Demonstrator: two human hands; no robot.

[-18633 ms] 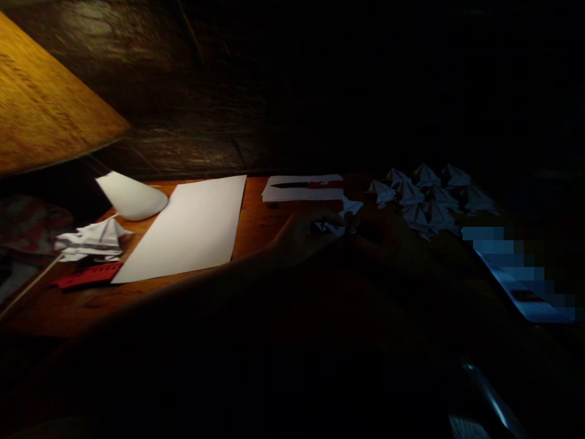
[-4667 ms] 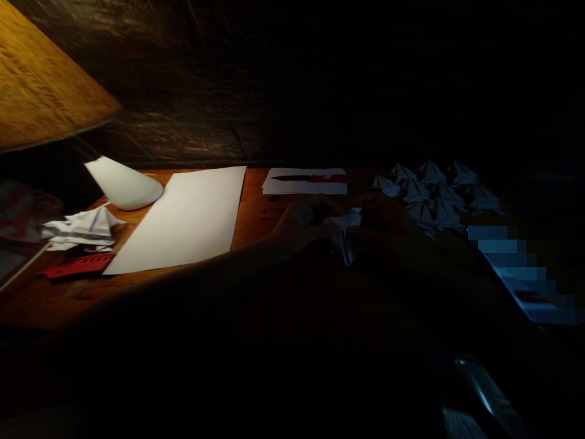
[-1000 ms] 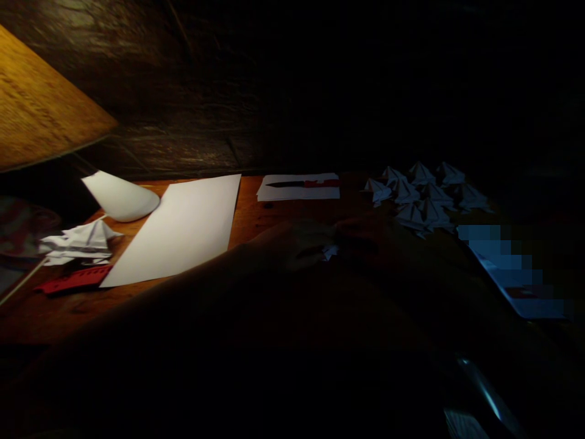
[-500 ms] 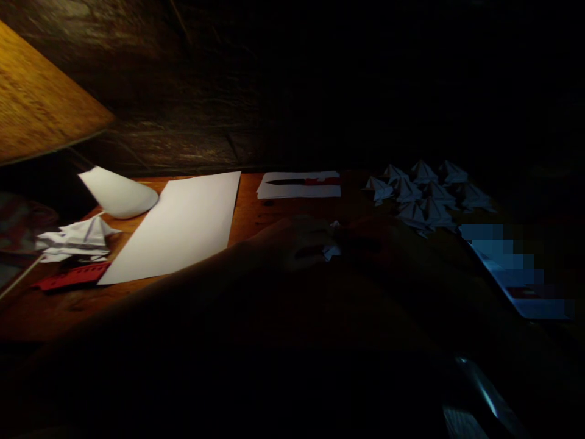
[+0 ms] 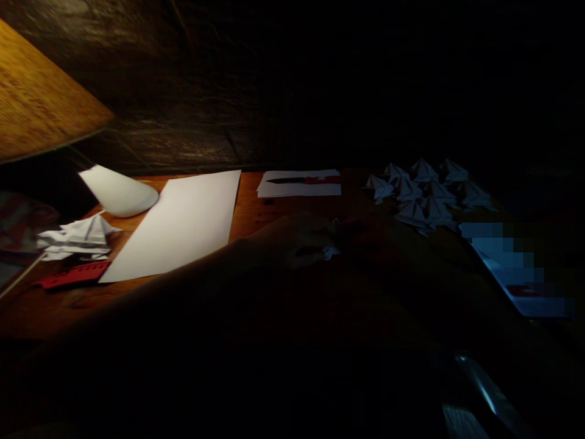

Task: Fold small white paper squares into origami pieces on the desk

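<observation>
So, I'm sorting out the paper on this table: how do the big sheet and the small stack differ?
The big sheet looks like one piece, while the small stack has several smaller ones, their edges slightly out of line. The small stack bears a knife; the big sheet does not. The big sheet is brightly lit; the small stack is dimmer. Both are white and lie flat on the table.

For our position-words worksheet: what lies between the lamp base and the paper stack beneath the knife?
The head view shows a large white paper sheet, then bare wooden tabletop, between the lamp base and the paper stack.
</observation>
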